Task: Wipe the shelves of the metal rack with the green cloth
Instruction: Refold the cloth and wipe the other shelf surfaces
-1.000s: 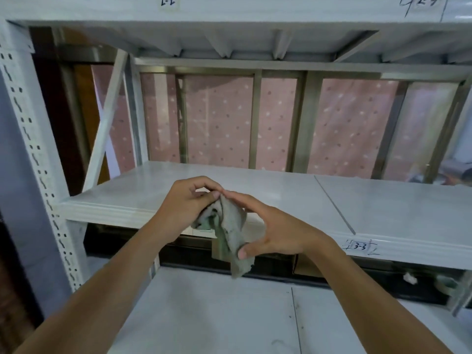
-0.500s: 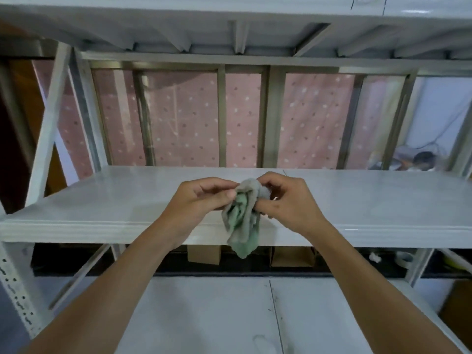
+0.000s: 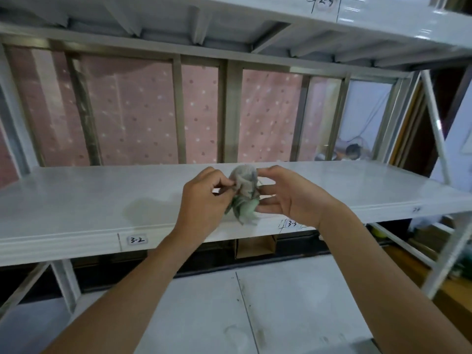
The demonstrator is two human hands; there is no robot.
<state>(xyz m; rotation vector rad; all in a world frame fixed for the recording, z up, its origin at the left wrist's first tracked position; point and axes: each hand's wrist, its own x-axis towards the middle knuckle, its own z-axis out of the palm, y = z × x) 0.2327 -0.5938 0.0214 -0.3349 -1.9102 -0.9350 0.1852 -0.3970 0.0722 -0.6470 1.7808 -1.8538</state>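
A crumpled green and grey cloth [image 3: 244,194] hangs bunched between my two hands, just above the front part of the middle white shelf [image 3: 102,198] of the metal rack. My left hand [image 3: 204,203] pinches the cloth's left side between thumb and fingers. On the cloth's right side, my right hand [image 3: 288,198] has its fingers spread, with the fingertips touching the cloth at top and bottom. The cloth's lower folds are pale green.
A lower white shelf [image 3: 281,302] lies under my forearms, and an upper shelf [image 3: 255,21] is overhead. Labels 3-2 [image 3: 137,240] and 3-3 mark the middle shelf's front edge. A white diagonal brace [image 3: 434,123] stands at the right. A cardboard box [image 3: 255,247] sits behind the lower shelf.
The view has shifted right along the rack. Both hands have lifted the cloth a little and my right hand's fingers have spread wider around the bunch.
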